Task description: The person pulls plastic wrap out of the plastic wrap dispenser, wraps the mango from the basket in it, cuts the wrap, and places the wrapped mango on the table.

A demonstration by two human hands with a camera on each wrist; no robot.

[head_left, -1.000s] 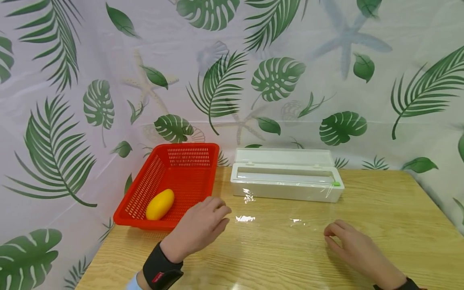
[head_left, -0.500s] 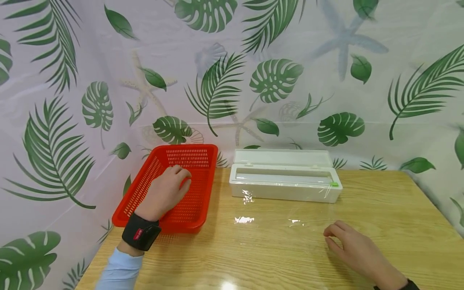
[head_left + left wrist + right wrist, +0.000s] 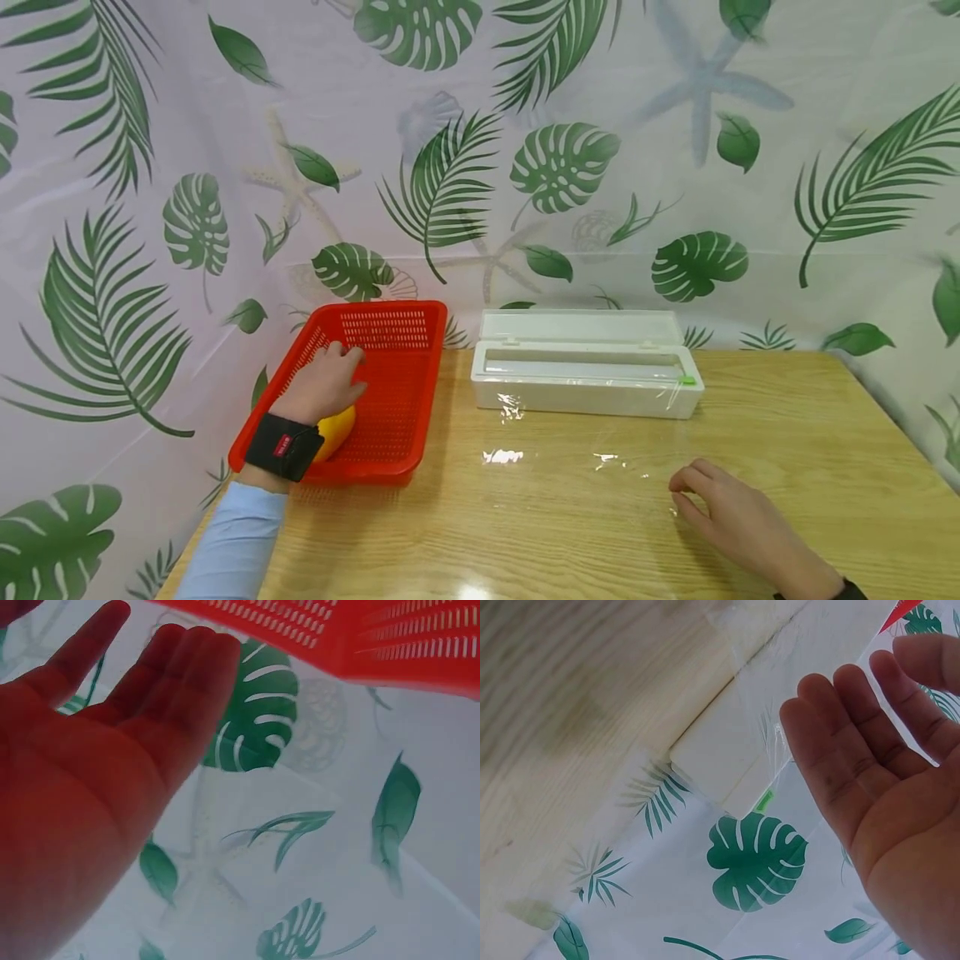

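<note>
Inside the red plastic basket (image 3: 397,400), a yellow mango (image 3: 339,427) lies partly hidden under my left hand (image 3: 318,387) and its wrist band. In the left wrist view the left hand's fingers (image 3: 180,697) are extended and the palm holds nothing. From the white cling film box (image 3: 588,392) a sheet of clear film (image 3: 502,457) runs forward over the table, showing mostly by its glints. My right hand (image 3: 738,521) rests low at the right beside the film, fingers loosely bent. In the right wrist view, creased film passes close to its fingertips.
The box stands at the back of the wooden table (image 3: 540,533), its white lid (image 3: 581,325) raised, with a small green piece (image 3: 686,380) at its right end. A leaf-printed sheet (image 3: 570,208) hangs behind the table and along its left side.
My left hand has moved left from the film's near-left area into the basket, over the mango, then slightly farther left, uncovering part of the mango. My right hand has stayed in place.
</note>
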